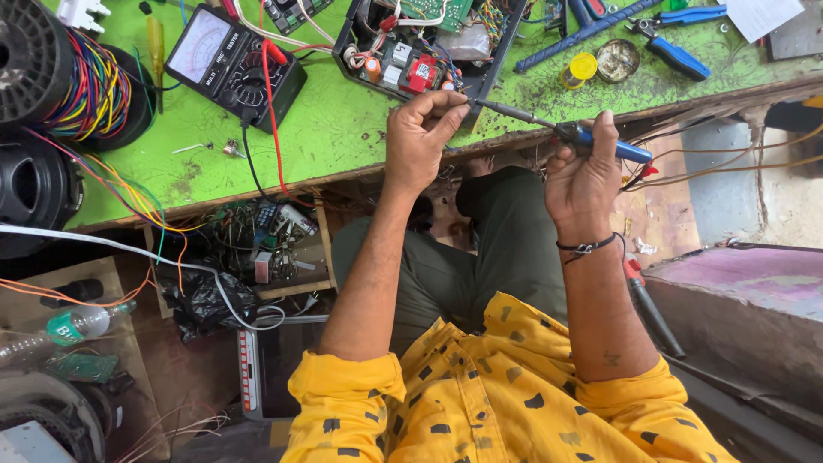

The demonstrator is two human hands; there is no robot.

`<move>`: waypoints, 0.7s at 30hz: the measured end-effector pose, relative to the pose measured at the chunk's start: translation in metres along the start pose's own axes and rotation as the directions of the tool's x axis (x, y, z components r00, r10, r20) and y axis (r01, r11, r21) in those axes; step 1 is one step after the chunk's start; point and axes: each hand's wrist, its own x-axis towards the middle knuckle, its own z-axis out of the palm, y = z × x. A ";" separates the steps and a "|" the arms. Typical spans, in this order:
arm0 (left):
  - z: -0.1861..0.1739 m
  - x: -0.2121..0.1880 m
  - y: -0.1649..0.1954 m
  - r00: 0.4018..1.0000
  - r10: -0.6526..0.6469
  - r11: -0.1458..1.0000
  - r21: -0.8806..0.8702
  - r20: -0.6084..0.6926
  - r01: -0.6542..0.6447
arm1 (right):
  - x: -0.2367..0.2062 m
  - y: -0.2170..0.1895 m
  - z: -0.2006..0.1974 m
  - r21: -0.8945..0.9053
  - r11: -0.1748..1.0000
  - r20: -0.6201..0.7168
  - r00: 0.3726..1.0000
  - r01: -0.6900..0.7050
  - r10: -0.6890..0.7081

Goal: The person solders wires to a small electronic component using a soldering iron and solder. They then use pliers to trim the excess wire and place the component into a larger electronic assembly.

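My right hand (587, 176) grips the blue handle of a soldering iron (561, 129), whose metal tip points left toward an open black electronics box (424, 51) full of circuit boards and parts. My left hand (420, 129) has its fingers pinched together near the iron's tip at the box's front edge; whether it holds a thin wire or solder there is too small to tell. Both hands hover over the front edge of the green workbench (343, 129).
An analog multimeter (233, 62) with red and black leads lies left of the box. A spool of coloured wires (81, 77) and black speakers stand far left. Blue pliers (677, 51) and small round tins (617, 58) lie at right. Below are cluttered parts, a plastic bottle (73, 326) and my knees.
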 end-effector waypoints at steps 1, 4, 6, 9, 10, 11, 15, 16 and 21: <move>0.000 0.001 0.000 1.000 0.007 1.000 0.015 -0.001 -0.007 | 0.001 0.001 0.000 -0.003 1.000 -0.002 1.000 0.005 -0.005; 0.005 -0.001 0.003 0.998 0.044 0.997 0.069 -0.042 -0.041 | 0.003 0.002 0.000 -0.002 1.000 -0.002 1.000 0.011 -0.011; 0.007 -0.001 0.004 0.998 0.049 0.996 0.079 -0.050 -0.045 | 0.005 0.003 -0.001 0.008 1.000 0.005 1.000 0.007 -0.007; 0.007 -0.001 0.005 0.997 0.066 0.994 0.096 -0.051 -0.061 | 0.006 0.004 -0.002 0.013 1.000 -0.009 1.000 -0.011 0.011; 0.007 -0.001 0.006 0.996 0.073 0.992 0.102 -0.049 -0.068 | 0.006 0.003 -0.002 0.014 1.000 -0.014 1.000 -0.014 0.015; 0.007 -0.001 0.007 0.997 0.069 0.993 0.104 -0.046 -0.064 | 0.005 0.003 -0.002 0.016 1.000 -0.019 1.000 -0.018 0.018; 0.006 -0.002 0.007 0.998 0.057 0.993 0.102 -0.040 -0.052 | 0.004 0.003 -0.002 0.014 1.000 -0.019 1.000 -0.022 0.022; 0.006 -0.002 0.007 0.998 0.056 0.994 0.100 -0.040 -0.051 | 0.004 0.003 -0.001 0.016 1.000 -0.018 1.000 -0.021 0.021; 0.006 -0.001 0.008 0.997 0.070 0.991 0.113 -0.042 -0.064 | 0.004 0.003 0.000 0.025 0.999 -0.013 1.000 -0.020 0.021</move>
